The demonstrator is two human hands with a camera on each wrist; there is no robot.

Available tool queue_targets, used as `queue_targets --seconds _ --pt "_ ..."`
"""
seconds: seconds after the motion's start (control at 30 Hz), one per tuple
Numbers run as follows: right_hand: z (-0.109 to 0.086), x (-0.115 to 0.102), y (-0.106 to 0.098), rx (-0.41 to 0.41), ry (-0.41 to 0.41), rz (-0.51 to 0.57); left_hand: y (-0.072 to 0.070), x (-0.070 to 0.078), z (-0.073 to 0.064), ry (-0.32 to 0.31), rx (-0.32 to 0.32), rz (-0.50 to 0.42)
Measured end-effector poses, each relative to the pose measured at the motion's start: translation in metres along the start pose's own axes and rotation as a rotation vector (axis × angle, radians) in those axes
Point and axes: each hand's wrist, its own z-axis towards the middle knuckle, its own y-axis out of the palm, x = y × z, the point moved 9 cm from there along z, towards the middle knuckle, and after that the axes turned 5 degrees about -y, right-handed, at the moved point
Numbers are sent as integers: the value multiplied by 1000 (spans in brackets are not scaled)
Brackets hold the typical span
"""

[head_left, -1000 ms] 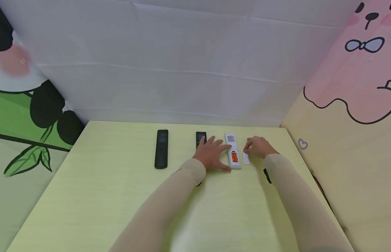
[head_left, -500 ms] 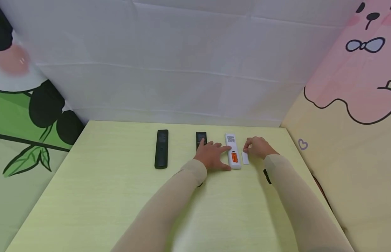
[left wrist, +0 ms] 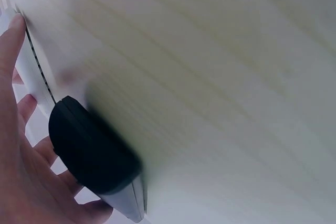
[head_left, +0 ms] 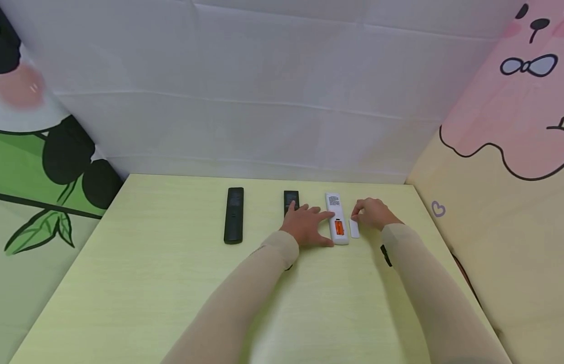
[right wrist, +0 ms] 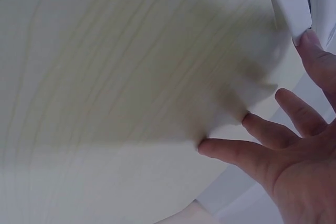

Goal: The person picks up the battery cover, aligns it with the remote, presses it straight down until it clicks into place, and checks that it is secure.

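Observation:
A white remote control (head_left: 335, 202) lies back side up on the table, an orange battery showing in its compartment. My left hand (head_left: 304, 225) is spread beside it, the index finger on its left edge and the thumb at its near end. Under that hand's other fingers lies a small black remote (head_left: 291, 196), partly hidden; its dark near end (left wrist: 92, 145) shows large in the left wrist view. My right hand (head_left: 373, 212) pinches the far end of a white battery cover (head_left: 354, 229) just right of the white remote. In the right wrist view the thumb (right wrist: 315, 59) touches the cover's end.
A longer black remote (head_left: 234, 215) lies farther left on the pale wooden table (head_left: 173, 283). A white cloth wall (head_left: 264, 101) rises behind the table. Side panels with cartoon drawings flank it, a pink figure (head_left: 514, 121) on the right.
The left hand's fingers have drawn in slightly. The right hand and the battery cover have barely moved, and the remotes lie as before.

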Motion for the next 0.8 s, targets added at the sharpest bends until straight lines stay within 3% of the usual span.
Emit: queue_targets --seconds 0.8 --pt "4 -4 -7 33 -48 83 3 -2 3 -6 -12 -3"
